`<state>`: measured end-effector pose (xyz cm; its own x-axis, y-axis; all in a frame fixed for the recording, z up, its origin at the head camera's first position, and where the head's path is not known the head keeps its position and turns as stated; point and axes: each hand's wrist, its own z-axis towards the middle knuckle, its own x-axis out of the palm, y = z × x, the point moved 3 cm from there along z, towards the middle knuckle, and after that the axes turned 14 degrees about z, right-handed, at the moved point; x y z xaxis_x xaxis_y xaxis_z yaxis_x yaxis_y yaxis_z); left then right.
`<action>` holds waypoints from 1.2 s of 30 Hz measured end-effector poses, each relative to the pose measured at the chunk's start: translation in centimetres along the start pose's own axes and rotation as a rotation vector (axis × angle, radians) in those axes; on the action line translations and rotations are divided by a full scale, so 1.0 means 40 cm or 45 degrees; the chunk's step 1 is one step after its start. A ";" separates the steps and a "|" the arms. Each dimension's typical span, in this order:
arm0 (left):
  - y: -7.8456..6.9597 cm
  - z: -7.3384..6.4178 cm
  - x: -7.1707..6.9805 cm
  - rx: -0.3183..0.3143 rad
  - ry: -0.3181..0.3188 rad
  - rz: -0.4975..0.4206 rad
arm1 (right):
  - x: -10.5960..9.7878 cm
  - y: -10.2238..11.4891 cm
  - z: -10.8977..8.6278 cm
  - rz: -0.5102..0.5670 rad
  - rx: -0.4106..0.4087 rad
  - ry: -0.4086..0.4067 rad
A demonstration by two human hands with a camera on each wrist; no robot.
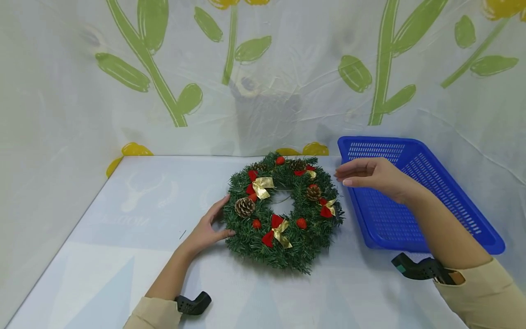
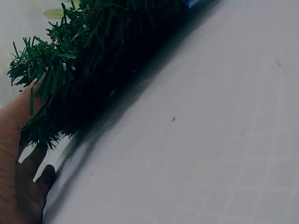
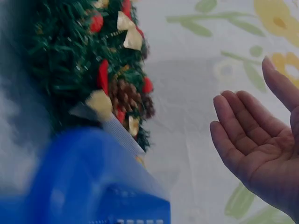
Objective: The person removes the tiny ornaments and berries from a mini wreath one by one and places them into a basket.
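Wreath [image 1: 302, 208] beside blue bskt [image 1: 388, 217]; L grip [image 1: 209, 230] apart, touching wreath; R grip [image 1: 379, 177] apart.

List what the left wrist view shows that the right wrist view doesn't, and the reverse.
Left wrist only: the left hand touching the greenery, and a small brown speck on the white tabletop.

Right wrist only: the right hand, apart from the wreath, plus pinecones, red berries and yellow printed flowers.

Both: the wreath's greenery, the backdrop with green leaf prints, and blue, probably the basket, only a sliver in the left.
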<state>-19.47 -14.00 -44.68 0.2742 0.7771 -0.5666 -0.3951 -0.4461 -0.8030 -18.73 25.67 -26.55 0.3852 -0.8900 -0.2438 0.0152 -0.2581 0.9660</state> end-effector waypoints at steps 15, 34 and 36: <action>0.002 0.005 0.000 0.001 -0.002 0.010 | 0.141 -0.086 0.007 0.176 -0.108 -0.044; 0.007 0.005 0.002 0.018 -0.003 0.000 | 0.241 -0.186 0.035 -0.050 -0.197 0.003; 0.007 0.004 0.002 0.007 0.001 -0.010 | 0.246 -0.190 0.036 -0.100 -0.201 -0.004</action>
<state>-19.71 -13.98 -44.93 0.2781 0.7800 -0.5607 -0.3979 -0.4377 -0.8063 -16.38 18.34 -36.40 0.3744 -0.8707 -0.3189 0.1899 -0.2646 0.9455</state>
